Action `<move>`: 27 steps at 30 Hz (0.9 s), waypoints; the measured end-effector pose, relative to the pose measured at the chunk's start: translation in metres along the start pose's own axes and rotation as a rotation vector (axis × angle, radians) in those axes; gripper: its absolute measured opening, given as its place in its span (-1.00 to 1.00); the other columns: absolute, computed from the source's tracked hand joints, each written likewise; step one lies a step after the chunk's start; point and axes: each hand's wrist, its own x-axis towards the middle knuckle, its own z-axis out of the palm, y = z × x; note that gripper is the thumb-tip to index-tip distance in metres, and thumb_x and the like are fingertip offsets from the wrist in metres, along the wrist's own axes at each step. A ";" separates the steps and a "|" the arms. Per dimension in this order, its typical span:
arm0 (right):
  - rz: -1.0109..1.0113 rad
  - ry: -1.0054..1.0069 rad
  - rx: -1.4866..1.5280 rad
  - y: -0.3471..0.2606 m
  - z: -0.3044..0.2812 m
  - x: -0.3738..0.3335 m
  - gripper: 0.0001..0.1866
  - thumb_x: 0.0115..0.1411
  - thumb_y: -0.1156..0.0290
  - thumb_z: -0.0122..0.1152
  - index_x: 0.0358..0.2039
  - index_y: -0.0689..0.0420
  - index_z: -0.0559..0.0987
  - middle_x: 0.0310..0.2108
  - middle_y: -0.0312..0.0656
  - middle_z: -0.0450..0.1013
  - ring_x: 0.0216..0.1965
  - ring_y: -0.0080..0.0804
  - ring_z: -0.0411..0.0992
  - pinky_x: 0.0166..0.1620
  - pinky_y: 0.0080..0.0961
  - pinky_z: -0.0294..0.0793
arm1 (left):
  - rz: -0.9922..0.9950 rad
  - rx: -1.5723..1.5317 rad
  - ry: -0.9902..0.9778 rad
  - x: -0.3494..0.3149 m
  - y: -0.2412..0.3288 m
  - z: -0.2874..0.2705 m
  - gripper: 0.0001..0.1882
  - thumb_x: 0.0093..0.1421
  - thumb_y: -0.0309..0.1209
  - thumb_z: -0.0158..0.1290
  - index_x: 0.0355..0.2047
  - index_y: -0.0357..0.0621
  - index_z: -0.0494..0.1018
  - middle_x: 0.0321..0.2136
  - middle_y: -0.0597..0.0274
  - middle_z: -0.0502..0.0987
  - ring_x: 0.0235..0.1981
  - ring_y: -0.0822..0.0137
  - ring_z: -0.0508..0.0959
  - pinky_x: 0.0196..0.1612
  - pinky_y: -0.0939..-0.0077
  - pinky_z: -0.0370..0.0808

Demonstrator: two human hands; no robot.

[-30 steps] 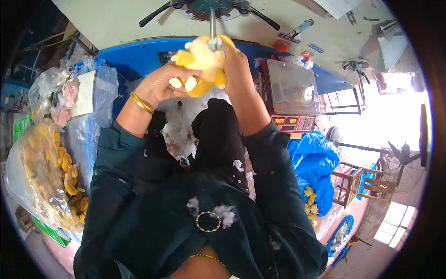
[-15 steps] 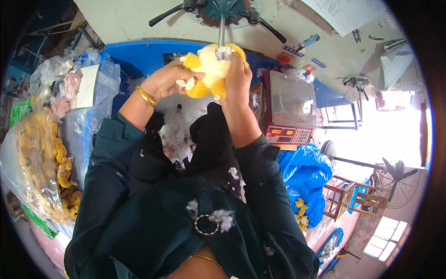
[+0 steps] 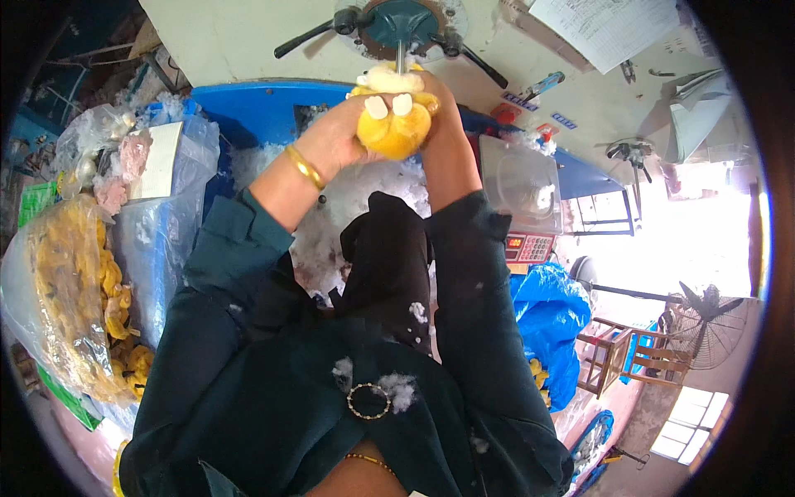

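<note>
Between my two hands is a small yellow plush toy (image 3: 396, 137) with a paler patch and two white tabs on it. Its upper end sits over the tip of a thin metal tube (image 3: 402, 60) that sticks out from a machine with a dark green round housing (image 3: 401, 22). My left hand (image 3: 333, 137) is wrapped round the toy's left side, its fingers mostly behind it. My right hand (image 3: 441, 103) grips the right side near the tube, and its fingers are largely hidden.
Black handles (image 3: 315, 35) flank the machine. A red scale (image 3: 528, 247) stands to the right. Clear bags of yellow plush pieces (image 3: 66, 290) lie at left. White stuffing (image 3: 356, 203) fills the blue-edged space below my hands. A blue sack (image 3: 551, 315) sits lower right.
The toy has been turned, so a rounded yellow end with two white tabs now faces me. My left hand has moved right and closer to my right hand.
</note>
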 end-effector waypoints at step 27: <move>-0.148 -0.230 0.489 0.030 0.018 -0.066 -0.55 0.20 0.16 -0.02 -0.18 0.36 0.48 -0.23 -0.03 0.51 -0.23 -0.23 0.54 -0.11 -0.36 0.55 | -0.014 0.038 -0.191 -0.040 -0.029 0.009 -0.66 0.25 -0.39 0.02 0.01 -0.23 0.34 -0.09 0.12 0.51 -0.10 0.27 0.56 -0.04 0.37 0.55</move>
